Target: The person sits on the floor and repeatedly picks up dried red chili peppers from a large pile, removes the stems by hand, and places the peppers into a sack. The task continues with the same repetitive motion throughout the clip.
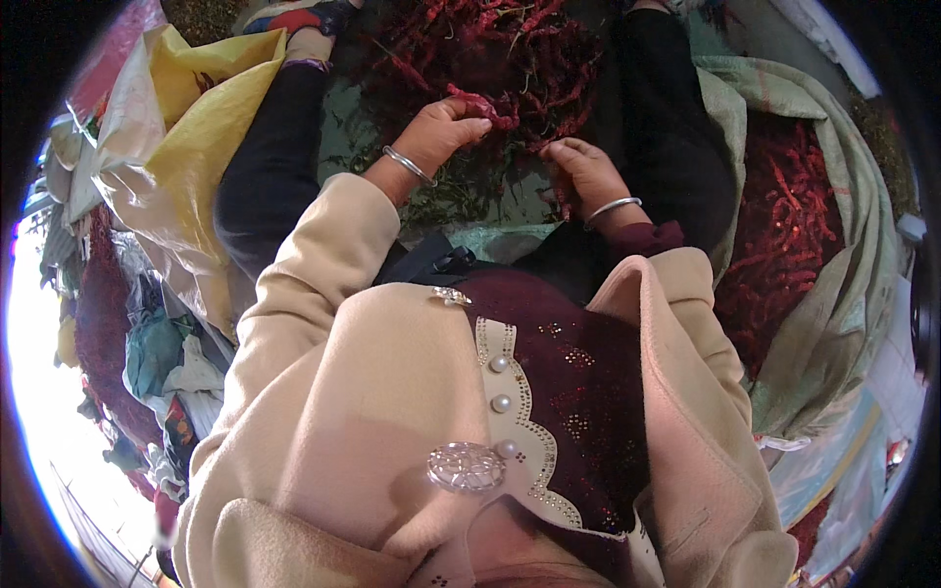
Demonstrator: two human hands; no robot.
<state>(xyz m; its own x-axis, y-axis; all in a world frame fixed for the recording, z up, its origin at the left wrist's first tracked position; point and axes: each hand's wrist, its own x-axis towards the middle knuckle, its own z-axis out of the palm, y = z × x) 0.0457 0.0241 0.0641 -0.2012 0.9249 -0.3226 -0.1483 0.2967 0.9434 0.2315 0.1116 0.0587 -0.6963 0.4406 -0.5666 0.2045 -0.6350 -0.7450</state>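
Note:
My left hand (pixel 445 132), with a silver bangle at the wrist, pinches several wrinkled dried red chili peppers (pixel 494 112) between thumb and fingers. To its right, my right hand (pixel 588 173) has its thumb and forefinger closed at the tip of a red chili. Below that palm another red chili (pixel 562 202) shows, partly covered by the hand. Just beyond both hands lies a loose heap of dried red chilies (pixel 544 44), some with pale stems. Green-brown stem scraps (pixel 448 200) are scattered on the greenish sheet (pixel 342 121) between my legs.
An open woven sack (pixel 831 353) of red chilies (pixel 786 220) stands by my right leg. At my left leg is a yellow-lined plastic sack (pixel 213 125). Farther left are a dark red mesh sack (pixel 110 331) and crumpled plastic bags (pixel 158 349).

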